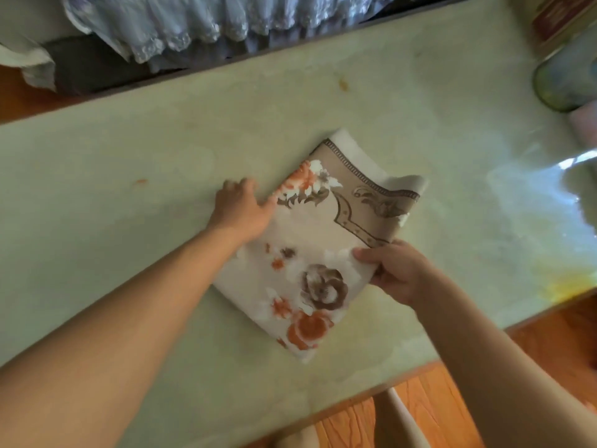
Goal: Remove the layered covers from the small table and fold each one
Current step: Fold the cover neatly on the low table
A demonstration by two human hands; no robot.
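Pale green glossy tabletop (pixel 135 150); folded cream floral cover (pixel 310 253), long axis upper-right to lower-left, between 2 hands: left hand (pixel 240 205) flat on the cover's left edge, right hand (pixel 392 270) pinching the right edge.

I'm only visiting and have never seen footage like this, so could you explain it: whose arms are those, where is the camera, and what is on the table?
There is no robot here. The arms belong to a person wearing a camera on the head, so the one picture looks forward and down at their own hands. The pale green table carries a folded floral cover, cream with orange and brown flowers and a brown border. The left hand rests on the cover's left edge, fingers spread. The right hand pinches its right edge, thumb on top; the far corners curl up off the table. A glass jar stands at the far right, blurred. Lacy fabric lies beyond the table's far side.
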